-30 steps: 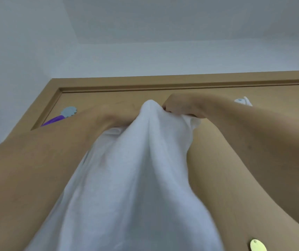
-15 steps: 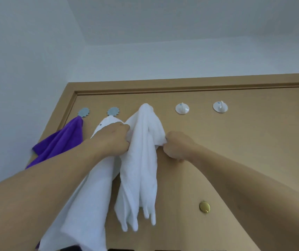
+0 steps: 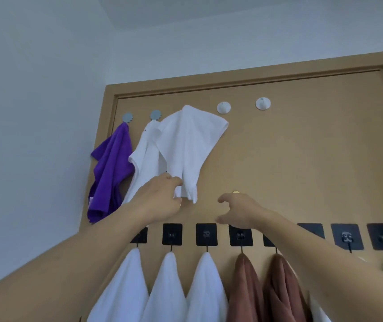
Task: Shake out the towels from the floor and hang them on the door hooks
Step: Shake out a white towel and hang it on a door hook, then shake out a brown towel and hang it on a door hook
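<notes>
towel: white towel [image 3: 187, 145] hung on the upper-row hook, no longer bunched in both hands
left hand [image 3: 162, 201]: pinched its lower hem
right hand [image 3: 237, 211]: had let go, fingers loose
task: this towel looked hung

The door [image 3: 302, 159] looks like matt tan wood — smooth. The white towel [image 3: 190, 140] is soft cloth, finely textured; the purple towel [image 3: 114, 163] plusher. Round hooks [image 3: 263, 103] — glossy white plastic.
</notes>
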